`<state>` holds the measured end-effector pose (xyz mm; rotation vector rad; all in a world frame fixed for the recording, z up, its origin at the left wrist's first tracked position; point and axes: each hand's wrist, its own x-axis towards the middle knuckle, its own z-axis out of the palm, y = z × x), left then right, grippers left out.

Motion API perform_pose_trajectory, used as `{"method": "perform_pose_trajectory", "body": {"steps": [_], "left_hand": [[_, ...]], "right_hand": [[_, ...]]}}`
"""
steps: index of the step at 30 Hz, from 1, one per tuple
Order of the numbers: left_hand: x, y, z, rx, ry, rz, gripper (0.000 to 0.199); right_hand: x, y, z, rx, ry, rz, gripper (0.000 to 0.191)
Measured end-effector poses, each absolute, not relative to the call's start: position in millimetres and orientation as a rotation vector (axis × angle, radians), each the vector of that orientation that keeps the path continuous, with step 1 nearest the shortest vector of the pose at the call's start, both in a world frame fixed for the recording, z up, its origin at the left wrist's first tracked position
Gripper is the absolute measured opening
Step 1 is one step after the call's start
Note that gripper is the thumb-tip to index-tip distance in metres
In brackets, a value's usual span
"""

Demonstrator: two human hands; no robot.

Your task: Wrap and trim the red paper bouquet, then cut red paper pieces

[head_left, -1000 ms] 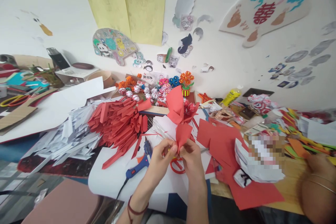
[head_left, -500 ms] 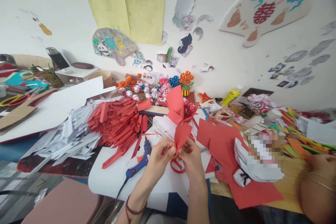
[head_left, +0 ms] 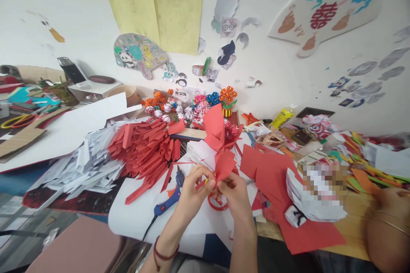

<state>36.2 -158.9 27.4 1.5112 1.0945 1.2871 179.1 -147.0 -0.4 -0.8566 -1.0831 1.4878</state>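
Above the middle of the worktop, both my hands pinch a red paper piece (head_left: pixel 225 163) that is gathered at its lower end and flares out like a petal. My left hand (head_left: pixel 195 187) grips its base from the left, and a small yellow bit shows at the fingertips. From the right, my right hand (head_left: pixel 235 190) closes thumb and fingers on the same base. Just below the hands lie red-handled scissors (head_left: pixel 218 208), partly hidden. A larger curled red paper shape (head_left: pixel 214 126) stands behind. The blue glue gun (head_left: pixel 168 202) rests left of my left hand.
Left of centre are piles of folded red strips (head_left: pixel 147 149) and white strips (head_left: pixel 86 164). Red sheets (head_left: pixel 275 179) and crumpled white paper (head_left: pixel 310 204) cover the right side. Another person's arm (head_left: pixel 389 226) reaches in at the right edge. Handmade flowers (head_left: pixel 188 111) line the wall.
The red paper piece has tilted and shifted slightly right. A yellow bit now shows at my left fingertips, and my right fingers have moved a little around the base.
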Motion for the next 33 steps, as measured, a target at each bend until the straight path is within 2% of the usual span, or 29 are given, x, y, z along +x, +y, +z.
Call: {"method": "perform_pose_trajectory", "body": {"steps": [11, 13, 18, 22, 25, 33], "left_hand": [[42, -158, 18, 1.063, 0.757, 1.159, 0.041], [42, -158, 17, 1.096, 0.802, 1.176, 0.036], [41, -162, 21, 1.522, 1.205, 1.447, 0.014], [42, -166, 24, 1.557, 1.189, 1.44, 0.014], [44, -165, 20, 1.377, 1.151, 1.422, 0.013], [51, -163, 17, 0.998, 0.829, 1.355, 0.019]], "right_hand": [[179, -143, -10, -0.768, -1.08, 1.527, 0.038], [180, -144, -9, -0.797, -1.106, 1.469, 0.036], [188, -150, 9, -1.101, -1.311, 1.108, 0.018], [192, -159, 35, -1.246, -1.68, 0.59, 0.007], [190, -164, 48, -1.183, -1.874, 0.332, 0.008], [191, -168, 51, -1.135, -1.947, 0.124, 0.01]]}}
